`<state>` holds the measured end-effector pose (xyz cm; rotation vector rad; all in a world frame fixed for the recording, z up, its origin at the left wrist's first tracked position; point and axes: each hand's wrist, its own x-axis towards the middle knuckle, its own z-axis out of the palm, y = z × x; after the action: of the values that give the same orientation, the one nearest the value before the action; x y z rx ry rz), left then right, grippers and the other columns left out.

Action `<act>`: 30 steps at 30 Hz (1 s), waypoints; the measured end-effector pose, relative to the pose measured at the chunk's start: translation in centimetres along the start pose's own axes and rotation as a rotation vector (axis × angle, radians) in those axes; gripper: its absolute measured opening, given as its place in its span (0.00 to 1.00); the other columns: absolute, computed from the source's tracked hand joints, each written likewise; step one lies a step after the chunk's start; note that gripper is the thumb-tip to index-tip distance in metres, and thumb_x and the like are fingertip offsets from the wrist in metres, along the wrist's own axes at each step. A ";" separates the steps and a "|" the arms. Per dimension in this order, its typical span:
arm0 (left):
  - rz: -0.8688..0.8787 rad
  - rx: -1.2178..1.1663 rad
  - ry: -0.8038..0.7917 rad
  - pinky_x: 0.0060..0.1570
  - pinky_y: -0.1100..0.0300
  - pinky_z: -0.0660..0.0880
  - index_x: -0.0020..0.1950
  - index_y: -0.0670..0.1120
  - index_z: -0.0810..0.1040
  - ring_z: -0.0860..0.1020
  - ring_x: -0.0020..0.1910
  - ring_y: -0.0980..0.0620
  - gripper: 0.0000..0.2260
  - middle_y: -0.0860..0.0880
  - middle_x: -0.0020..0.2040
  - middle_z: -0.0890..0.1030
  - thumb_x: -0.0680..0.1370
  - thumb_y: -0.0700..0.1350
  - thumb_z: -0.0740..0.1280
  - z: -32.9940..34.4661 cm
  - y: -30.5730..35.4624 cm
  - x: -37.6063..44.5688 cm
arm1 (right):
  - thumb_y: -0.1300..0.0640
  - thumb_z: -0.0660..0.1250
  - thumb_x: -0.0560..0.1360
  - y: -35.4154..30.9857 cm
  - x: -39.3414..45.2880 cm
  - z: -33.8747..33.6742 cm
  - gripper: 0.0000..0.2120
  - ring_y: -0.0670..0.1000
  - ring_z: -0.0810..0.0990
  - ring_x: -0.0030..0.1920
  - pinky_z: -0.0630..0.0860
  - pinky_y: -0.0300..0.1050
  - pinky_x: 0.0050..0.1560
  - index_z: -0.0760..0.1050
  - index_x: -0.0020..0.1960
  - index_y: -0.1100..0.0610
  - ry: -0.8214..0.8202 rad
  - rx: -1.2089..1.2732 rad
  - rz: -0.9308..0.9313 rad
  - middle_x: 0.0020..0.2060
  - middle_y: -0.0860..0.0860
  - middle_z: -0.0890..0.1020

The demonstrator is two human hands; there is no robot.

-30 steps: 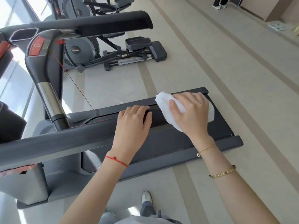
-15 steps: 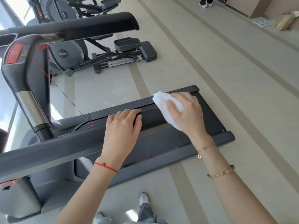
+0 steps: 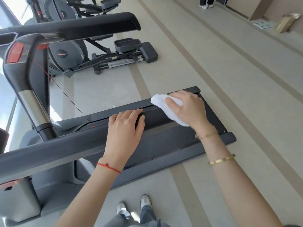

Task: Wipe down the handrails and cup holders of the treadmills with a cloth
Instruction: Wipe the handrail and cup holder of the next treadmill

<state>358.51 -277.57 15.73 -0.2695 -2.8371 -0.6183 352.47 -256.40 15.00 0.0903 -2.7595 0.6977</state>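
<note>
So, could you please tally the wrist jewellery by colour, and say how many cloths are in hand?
Red string bracelets: 1, the red string bracelet on the left hand wrist
Gold bracelets: 2, the thin gold chain and the gold bangle on the right hand arm
White cloths: 1, the white cloth under the right hand
Total: 4

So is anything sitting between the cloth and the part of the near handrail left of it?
Yes: the left hand rests flat on the near handrail, directly left of the cloth held by the right hand. Nothing else visible blocks the rail.
</note>
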 end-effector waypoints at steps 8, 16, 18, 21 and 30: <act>-0.025 0.010 0.018 0.62 0.53 0.65 0.62 0.48 0.79 0.79 0.54 0.47 0.13 0.51 0.55 0.83 0.82 0.47 0.60 -0.7 -1.3 -0.7 | 0.42 0.59 0.77 -1.2 -1.4 1.2 0.14 0.52 0.78 0.44 0.69 0.46 0.44 0.81 0.44 0.47 0.154 -0.163 -0.174 0.41 0.45 0.82; -0.062 0.023 0.072 0.60 0.51 0.66 0.59 0.47 0.80 0.79 0.49 0.47 0.11 0.51 0.50 0.83 0.82 0.46 0.61 -1.3 -3.2 -1.6 | 0.45 0.57 0.79 -3.5 -1.2 1.6 0.17 0.54 0.78 0.39 0.71 0.49 0.44 0.82 0.46 0.50 0.085 -0.187 -0.280 0.40 0.48 0.82; -0.076 0.041 0.088 0.59 0.51 0.66 0.57 0.47 0.81 0.78 0.47 0.47 0.11 0.51 0.48 0.83 0.82 0.46 0.61 -1.5 -3.9 -1.8 | 0.44 0.56 0.80 -5.5 -1.9 2.7 0.17 0.53 0.79 0.41 0.72 0.50 0.46 0.81 0.50 0.50 0.059 -0.173 -0.367 0.43 0.48 0.83; -0.112 0.059 0.120 0.57 0.51 0.66 0.52 0.46 0.82 0.78 0.45 0.46 0.10 0.51 0.46 0.82 0.82 0.45 0.61 -2.1 -5.2 -2.2 | 0.44 0.56 0.81 -8.3 -2.3 4.4 0.17 0.53 0.80 0.41 0.73 0.49 0.45 0.81 0.52 0.51 0.057 -0.123 -0.429 0.44 0.47 0.82; -0.182 0.073 0.148 0.63 0.49 0.64 0.54 0.46 0.82 0.79 0.53 0.47 0.09 0.51 0.51 0.83 0.81 0.46 0.62 -5.4 -11.0 -4.6 | 0.32 0.51 0.74 -11.1 -1.5 4.9 0.23 0.47 0.80 0.42 0.67 0.42 0.39 0.79 0.51 0.41 -0.133 -0.115 -0.384 0.44 0.43 0.82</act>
<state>361.40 -290.26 15.07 0.0465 -2.7526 -0.5428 354.02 -268.56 15.51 0.6433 -2.7768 0.4433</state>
